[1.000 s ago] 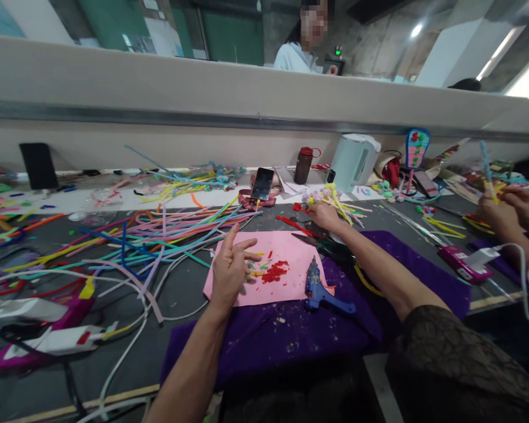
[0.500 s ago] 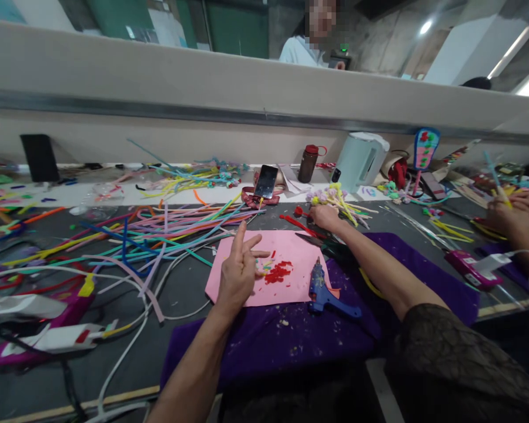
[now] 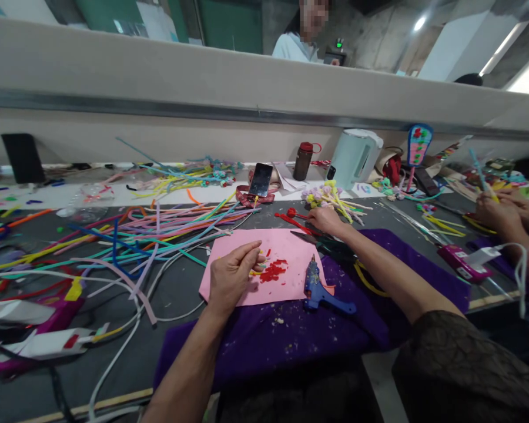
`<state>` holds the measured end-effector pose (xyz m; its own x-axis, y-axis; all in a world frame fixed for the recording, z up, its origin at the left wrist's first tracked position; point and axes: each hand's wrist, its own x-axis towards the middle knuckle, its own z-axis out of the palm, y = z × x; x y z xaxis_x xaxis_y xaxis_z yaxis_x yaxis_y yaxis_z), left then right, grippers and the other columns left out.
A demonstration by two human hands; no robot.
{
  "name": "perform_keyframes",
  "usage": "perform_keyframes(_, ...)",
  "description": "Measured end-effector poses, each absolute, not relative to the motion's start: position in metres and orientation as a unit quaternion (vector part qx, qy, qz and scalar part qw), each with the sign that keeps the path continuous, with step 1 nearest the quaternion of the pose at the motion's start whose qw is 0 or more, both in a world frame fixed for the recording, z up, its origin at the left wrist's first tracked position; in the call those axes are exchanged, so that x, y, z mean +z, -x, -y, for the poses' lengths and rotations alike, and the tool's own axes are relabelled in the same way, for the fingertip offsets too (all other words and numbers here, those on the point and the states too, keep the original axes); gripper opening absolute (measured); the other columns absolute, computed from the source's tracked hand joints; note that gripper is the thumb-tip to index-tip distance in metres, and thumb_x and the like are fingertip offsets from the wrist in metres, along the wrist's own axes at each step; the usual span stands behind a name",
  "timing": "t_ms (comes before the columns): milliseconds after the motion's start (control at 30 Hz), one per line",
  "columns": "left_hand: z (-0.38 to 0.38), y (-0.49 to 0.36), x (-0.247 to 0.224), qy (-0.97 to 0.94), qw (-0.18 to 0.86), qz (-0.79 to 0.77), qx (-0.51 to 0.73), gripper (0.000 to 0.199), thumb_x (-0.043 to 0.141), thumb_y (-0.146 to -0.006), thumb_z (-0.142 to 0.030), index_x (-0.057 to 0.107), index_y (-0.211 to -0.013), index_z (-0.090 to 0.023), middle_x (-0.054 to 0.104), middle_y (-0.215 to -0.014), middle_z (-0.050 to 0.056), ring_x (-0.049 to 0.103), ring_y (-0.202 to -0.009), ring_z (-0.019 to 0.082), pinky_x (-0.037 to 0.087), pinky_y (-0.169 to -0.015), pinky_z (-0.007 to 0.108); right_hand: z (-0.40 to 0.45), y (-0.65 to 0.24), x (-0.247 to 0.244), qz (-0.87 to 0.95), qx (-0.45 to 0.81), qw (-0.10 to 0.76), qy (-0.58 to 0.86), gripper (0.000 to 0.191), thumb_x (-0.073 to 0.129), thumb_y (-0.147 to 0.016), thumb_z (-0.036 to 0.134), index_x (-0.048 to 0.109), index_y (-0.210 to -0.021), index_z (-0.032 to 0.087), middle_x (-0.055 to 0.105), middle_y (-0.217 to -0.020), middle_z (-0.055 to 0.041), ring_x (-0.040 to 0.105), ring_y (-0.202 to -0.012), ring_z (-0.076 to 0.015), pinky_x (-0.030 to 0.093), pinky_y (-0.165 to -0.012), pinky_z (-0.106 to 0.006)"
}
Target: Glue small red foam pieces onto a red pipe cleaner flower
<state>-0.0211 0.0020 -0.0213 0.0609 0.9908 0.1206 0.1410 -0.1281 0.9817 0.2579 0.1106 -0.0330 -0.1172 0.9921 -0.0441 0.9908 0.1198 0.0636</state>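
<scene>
My left hand point(image 3: 233, 271) is closed over the left part of a pink sheet point(image 3: 293, 241), thumb and fingers pressed together. Whether anything is between them is hidden. Small red clippings point(image 3: 274, 270) lie on the sheet beside it. My right hand point(image 3: 327, 221) reaches beyond the sheet, its fingertips closed at the stem of a red pipe-cleaner piece with a round head point(image 3: 291, 212). Another red strip point(image 3: 288, 221) lies just below. Scissors point(image 3: 306, 237) rest under my right forearm, partly hidden. A blue glue gun point(image 3: 320, 289) lies at the sheet's right edge.
Loose pipe cleaners point(image 3: 176, 226) spread across the left, with white cables and plugs point(image 3: 48, 346) nearer. A phone point(image 3: 261, 179), a bottle point(image 3: 304, 161) and a kettle point(image 3: 355, 157) stand behind. Purple cloth point(image 3: 264, 341) lies underneath. A co-worker's hands point(image 3: 502, 208) are at right.
My left hand's spread fingers have folded together, the raised index finger coming down. My right hand has shifted slightly right relative to the table. The view has turned a little.
</scene>
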Motion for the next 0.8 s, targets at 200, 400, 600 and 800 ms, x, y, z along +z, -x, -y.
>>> perform_keyframes(200,-0.004,0.022,-0.022,-0.6,0.4,-0.496,0.484,0.029,0.058,-0.074,-0.037,0.067,-0.094,-0.018,0.068,-0.067,0.005,0.062,-0.051,0.014,0.046,-0.043,0.019,-0.116,-0.249,-0.046,-0.748,0.011,0.038,-0.663,0.033,0.034,-0.087,0.026,0.06,-0.104,0.014,0.059,-0.106,-0.0154,0.055,-0.097,-0.0251,0.04,-0.079,-0.032)
perform_keyframes(400,-0.003,0.026,-0.019,-0.609,0.384,-0.498,0.484,0.03,0.057,-0.074,-0.038,0.067,-0.094,-0.017,0.065,-0.061,0.001,0.055,-0.044,0.009,0.042,-0.042,0.018,-0.12,-0.248,-0.043,-0.742,0.021,0.012,-0.67,0.031,0.036,-0.087,0.024,0.059,-0.101,0.009,0.061,-0.099,-0.0182,0.058,-0.09,-0.0249,0.041,-0.073,-0.031)
perform_keyframes(600,-0.008,0.035,-0.018,-0.616,0.296,-0.527,0.505,0.03,0.053,-0.076,-0.04,0.068,-0.093,-0.019,0.067,-0.076,0.003,0.059,-0.063,0.013,0.044,-0.052,0.021,-0.12,-0.221,-0.019,-0.782,0.017,-0.068,-0.619,0.024,0.038,-0.085,0.019,0.06,-0.095,0.015,0.064,-0.091,-0.0071,0.058,-0.082,-0.016,0.037,-0.065,-0.021)
perform_keyframes(800,-0.014,0.042,-0.019,-0.629,0.29,-0.498,0.522,0.035,0.041,-0.084,-0.041,0.065,-0.101,-0.021,0.061,-0.112,0.005,0.055,-0.101,0.021,0.047,-0.075,0.031,-0.125,-0.176,-0.018,-0.818,0.02,-0.162,-0.551,0.027,0.047,-0.078,0.016,0.058,-0.103,0.019,0.058,-0.104,-0.005,0.055,-0.083,-0.0151,0.037,-0.068,-0.021)
